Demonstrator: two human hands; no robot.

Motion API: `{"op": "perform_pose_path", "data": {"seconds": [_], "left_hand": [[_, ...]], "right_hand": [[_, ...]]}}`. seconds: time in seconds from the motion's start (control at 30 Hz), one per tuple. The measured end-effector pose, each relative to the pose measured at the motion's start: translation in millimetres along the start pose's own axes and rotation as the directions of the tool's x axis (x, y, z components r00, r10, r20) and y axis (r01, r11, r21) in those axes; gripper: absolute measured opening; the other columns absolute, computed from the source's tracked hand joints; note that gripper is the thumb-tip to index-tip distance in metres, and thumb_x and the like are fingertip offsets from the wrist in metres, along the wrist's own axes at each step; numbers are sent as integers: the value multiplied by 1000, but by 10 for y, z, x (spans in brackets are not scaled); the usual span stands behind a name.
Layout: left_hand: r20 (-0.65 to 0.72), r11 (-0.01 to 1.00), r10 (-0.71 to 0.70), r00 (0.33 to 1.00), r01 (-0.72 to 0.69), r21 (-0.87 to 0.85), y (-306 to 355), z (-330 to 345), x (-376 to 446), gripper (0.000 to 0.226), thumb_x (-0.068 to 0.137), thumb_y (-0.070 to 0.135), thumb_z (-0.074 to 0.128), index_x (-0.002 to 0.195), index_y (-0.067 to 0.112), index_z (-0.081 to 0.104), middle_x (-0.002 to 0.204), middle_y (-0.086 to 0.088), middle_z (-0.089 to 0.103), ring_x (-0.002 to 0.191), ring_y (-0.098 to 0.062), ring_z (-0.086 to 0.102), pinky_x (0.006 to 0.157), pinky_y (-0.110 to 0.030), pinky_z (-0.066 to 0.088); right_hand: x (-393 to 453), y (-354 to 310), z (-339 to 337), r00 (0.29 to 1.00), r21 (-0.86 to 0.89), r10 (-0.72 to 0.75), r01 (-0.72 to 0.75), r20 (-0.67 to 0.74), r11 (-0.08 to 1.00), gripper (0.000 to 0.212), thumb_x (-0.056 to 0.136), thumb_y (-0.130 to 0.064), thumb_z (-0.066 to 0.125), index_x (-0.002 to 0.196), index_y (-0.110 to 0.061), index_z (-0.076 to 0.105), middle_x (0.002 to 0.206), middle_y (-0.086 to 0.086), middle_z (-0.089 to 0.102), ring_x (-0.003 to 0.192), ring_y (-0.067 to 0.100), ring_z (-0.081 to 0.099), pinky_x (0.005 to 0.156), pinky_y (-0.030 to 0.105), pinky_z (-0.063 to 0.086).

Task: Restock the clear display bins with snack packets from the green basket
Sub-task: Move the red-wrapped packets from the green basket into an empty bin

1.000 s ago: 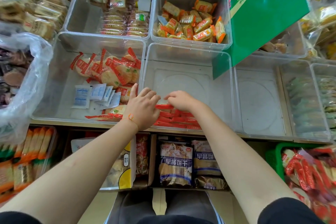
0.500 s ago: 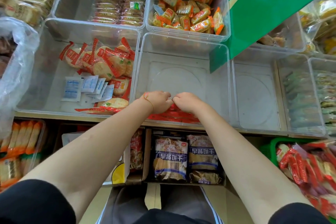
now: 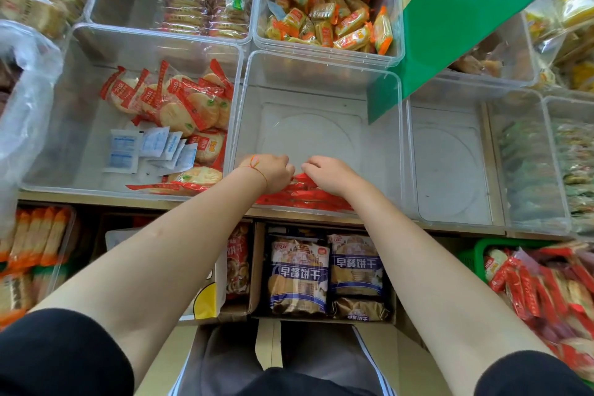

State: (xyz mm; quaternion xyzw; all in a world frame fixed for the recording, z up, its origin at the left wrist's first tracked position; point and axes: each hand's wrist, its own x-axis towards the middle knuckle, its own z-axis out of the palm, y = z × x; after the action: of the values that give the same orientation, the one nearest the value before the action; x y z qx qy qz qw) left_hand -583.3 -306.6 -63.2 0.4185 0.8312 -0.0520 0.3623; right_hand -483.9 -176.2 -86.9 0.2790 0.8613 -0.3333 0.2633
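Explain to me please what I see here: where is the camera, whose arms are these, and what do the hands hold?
The camera sits on a person's head and looks down, so the two bare arms are that person's own. Both hands reach into a clear bin that is mostly bare. The left hand and the right hand curl their fingers onto a row of red snack packets at its near edge. Neighbouring bins hold other snacks. The green basket with more red packets stands lower right.

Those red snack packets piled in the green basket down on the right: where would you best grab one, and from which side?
Pinch a red packet across its narrow middle, coming from above through the green basket's open top. The packets are long, slim and lie flat, overlapping, so I'd take a top one first.
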Motion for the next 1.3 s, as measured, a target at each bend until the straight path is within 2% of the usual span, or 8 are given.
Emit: {"op": "perform_pose_path", "data": {"seconds": [0.43,0.57,0.63,0.7,0.77,0.93,1.07,1.3], "left_hand": [[-195,997,67,978,-59,44,31,19,-228,43,103,35,26,114,13,61,114,-12,62,104,-31,57,85,-39,43],[-628,963,153,763,-258,-79,140,114,-511,32,95,30,44,100,12,70,98,-6,68,87,-27,63,71,-38,51],[-767,939,124,630,-323,-114,271,202,-741,31,90,31,44,79,13,67,75,-1,65,65,-24,59,50,-33,46],[-808,929,126,576,-354,-108,413,289,-905,32,89,32,44,66,13,57,61,1,56,52,-22,49,42,-29,36],[-774,921,137,618,-368,-131,589,373,-991,30,88,30,47,63,14,50,59,4,49,52,-21,45,46,-27,28],[-352,951,179,919,-253,-176,1122,573,-989,22,92,32,49,93,20,69,91,1,69,85,-23,63,67,-31,47],[-218,946,148,965,-202,-252,1839,820,-907,23,93,32,50,100,24,71,101,0,70,92,-22,63,79,-31,51],[-134,766,18,991,-100,-635,3768,1437,-671,19,93,20,51,93,22,71,82,4,71,72,-16,69,64,-25,48]], "right_hand": [[-235,-79,-78,994,61,-14,21,-107,998,40,100,-38,39,130,-21,60,137,2,56,126,21,49,101,36,40],[-692,-165,-115,872,168,-61,162,-486,972,26,97,-22,48,117,-18,66,120,1,62,117,19,52,99,34,44],[-1036,-185,-79,746,216,-40,243,-665,946,20,97,-15,48,100,-15,68,96,-1,65,94,16,59,81,30,51],[-1357,-148,-12,710,273,-1,273,-704,922,19,96,-13,49,90,-14,67,78,-3,64,73,12,60,63,26,50],[-1611,-26,91,725,333,49,254,-687,908,18,95,-14,51,88,-15,67,71,-5,62,65,10,58,56,23,46],[-1959,614,246,883,419,133,76,-450,905,19,94,-19,50,86,-23,66,71,-6,64,72,21,63,70,37,55],[-2189,1450,220,949,395,104,23,-298,918,21,95,-23,50,91,-24,70,86,-9,67,86,17,63,80,34,52],[-2774,3298,-65,866,254,40,102,-499,962,17,87,-10,57,92,-17,72,97,8,69,96,27,61,87,35,46]]}}
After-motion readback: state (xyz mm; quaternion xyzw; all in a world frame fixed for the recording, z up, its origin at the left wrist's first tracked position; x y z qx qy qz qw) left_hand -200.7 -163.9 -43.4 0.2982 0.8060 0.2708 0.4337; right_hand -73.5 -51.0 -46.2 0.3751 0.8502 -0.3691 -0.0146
